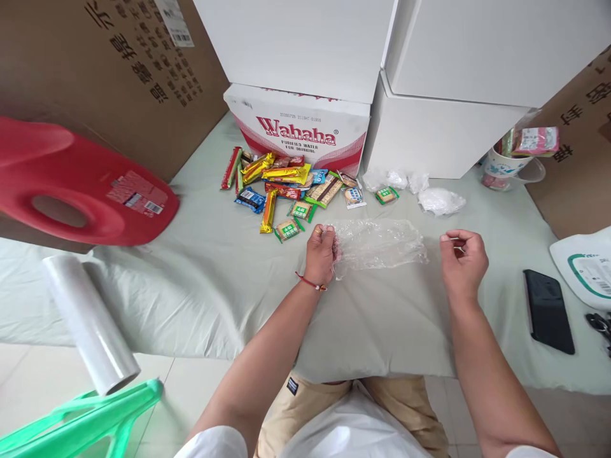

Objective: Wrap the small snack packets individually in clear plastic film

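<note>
My left hand [321, 253] is closed around one end of a crumpled piece of clear plastic film [382, 247]. Something pinkish shows through the film beside its fingers. The rest of the film stretches right, above the cloth. Past its far end, with a small gap between, my right hand [463, 254] is closed, thumb against curled fingers; whether anything is pinched there is hidden. Beyond my left hand lies a pile of wrapped snacks, among them a yellow snack bar [268, 211], a blue packet [251, 199] and a green-edged biscuit packet [288, 229].
White boxes and a Wahaha carton [300, 127] line the back. Crumpled film balls [440, 201] and a paper cup [501, 166] stand right. A phone [548, 310] lies near the front edge. Left are a red jug [95, 191], a film roll [90, 324] and a green stool [95, 423].
</note>
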{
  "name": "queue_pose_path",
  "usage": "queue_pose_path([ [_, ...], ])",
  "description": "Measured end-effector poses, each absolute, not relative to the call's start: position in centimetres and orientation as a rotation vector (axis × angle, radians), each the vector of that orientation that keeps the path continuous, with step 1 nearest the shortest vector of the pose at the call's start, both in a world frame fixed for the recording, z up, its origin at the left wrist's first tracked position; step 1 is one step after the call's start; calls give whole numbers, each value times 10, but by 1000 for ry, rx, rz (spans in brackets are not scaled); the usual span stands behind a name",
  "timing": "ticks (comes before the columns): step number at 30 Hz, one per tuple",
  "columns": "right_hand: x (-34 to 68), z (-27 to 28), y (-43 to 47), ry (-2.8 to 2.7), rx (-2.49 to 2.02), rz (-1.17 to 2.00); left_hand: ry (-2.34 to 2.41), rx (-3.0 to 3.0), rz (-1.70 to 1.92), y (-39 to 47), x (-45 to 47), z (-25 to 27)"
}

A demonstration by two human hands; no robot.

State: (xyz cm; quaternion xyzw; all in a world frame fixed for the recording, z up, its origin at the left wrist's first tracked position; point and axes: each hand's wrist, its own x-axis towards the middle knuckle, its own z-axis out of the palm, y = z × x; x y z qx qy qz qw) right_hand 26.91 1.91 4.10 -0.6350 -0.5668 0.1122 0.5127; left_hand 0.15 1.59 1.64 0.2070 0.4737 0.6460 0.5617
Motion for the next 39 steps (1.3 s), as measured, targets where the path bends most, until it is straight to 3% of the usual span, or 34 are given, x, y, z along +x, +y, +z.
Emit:
queue_pose_path([
  [6, 193, 33, -27, -2370, -975, 183, 1152, 434, 1465, 15, 0, 17],
  [11, 161, 23, -25, -2348, -1012, 256, 1028, 297, 1484, 14, -2, 20],
  [14, 163, 41, -16, -2097, -1048, 563, 832, 228, 1404, 14, -6, 26],
  [20, 176, 107, -25, -1015, -1049, 1734, 604, 319, 1393, 11, -11, 28],
  [25, 187, 145, -49, -551, -869, 2111, 596, 306, 1393, 5, -12, 28],
  [29, 189, 129, -39, -318, -901, 2104, 588, 262, 1373, 4, -14, 29],
  [39, 181, 92, 4, -126, -1085, 1656, 611, 326, 1460, 10, -15, 31],
])
